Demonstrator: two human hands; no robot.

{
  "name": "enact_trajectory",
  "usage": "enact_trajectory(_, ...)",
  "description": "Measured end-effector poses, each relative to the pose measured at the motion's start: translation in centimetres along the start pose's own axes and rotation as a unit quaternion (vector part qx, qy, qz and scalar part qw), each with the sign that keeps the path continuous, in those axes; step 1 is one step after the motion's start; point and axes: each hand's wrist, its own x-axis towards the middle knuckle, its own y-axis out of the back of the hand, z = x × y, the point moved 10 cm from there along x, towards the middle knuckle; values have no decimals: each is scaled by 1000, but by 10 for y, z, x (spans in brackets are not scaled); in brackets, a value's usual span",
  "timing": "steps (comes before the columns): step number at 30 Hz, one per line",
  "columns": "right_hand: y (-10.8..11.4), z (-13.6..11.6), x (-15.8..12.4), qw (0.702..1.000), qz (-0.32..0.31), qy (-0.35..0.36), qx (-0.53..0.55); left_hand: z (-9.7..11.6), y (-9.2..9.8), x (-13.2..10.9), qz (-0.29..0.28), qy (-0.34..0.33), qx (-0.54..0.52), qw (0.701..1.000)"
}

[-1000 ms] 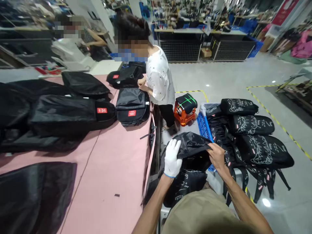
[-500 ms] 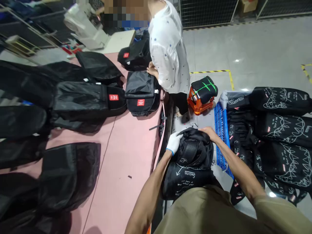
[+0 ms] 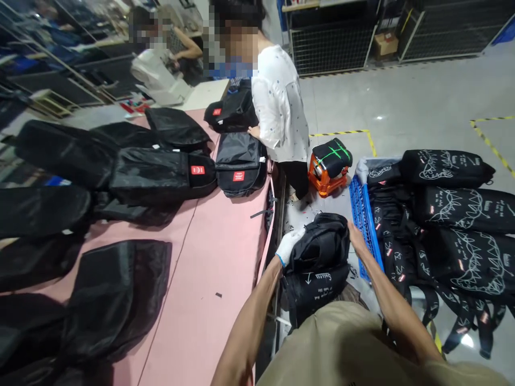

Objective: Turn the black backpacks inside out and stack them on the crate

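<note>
A black backpack with white doodle print [image 3: 319, 257] stands between my knees and the pink table. My left hand [image 3: 288, 245], in a white glove, is closed on its left side. My bare right hand [image 3: 356, 239] presses against its right side, fingers mostly hidden behind the fabric. The bag's top is folded over and bunched between both hands. Its lower pocket with white lettering faces me.
A pink table [image 3: 209, 257] at left carries several flat black bags with red labels [image 3: 238, 176]. A person in a white top [image 3: 279, 115] stands at its far end. A blue crate [image 3: 364, 225] and stacked printed backpacks [image 3: 450, 214] lie right. An orange stool [image 3: 328, 171] sits beyond.
My view has tilted and shifted a little. Both hands have slid from the bag's top down to its sides, and the bag sits more compact and lower.
</note>
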Motion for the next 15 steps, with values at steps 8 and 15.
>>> enact_trajectory(8,-4,-14,-28,996,80,-43,16,29,32,18,45,-74,95,992)
enact_trajectory(15,-21,-67,-64,971,-218,-95,35,40,114,19,87,-65,82,991)
